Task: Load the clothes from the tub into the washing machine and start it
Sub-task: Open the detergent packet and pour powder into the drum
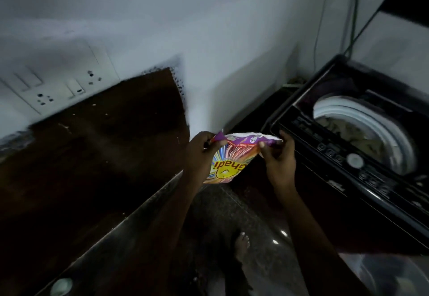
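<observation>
A colourful detergent packet (232, 158) with purple top and yellow lettering hangs between my hands at the middle of the view. My left hand (202, 154) pinches its left top corner. My right hand (278, 156) pinches the right top corner, next to the machine's front edge. The black top-load washing machine (308, 133) stands at the right with its lid up. Pale clothes (362, 138) lie inside its white-rimmed drum. The control panel with round buttons (355, 160) runs along the machine's near side. The tub is not clearly in view.
A dark counter (92, 156) fills the left, with a white wall switchboard and sockets (58, 86) behind it. Cables (355, 17) hang down the wall behind the machine. A bare foot (241, 244) stands on the speckled floor below. A round pale object (61, 286) sits at the bottom left.
</observation>
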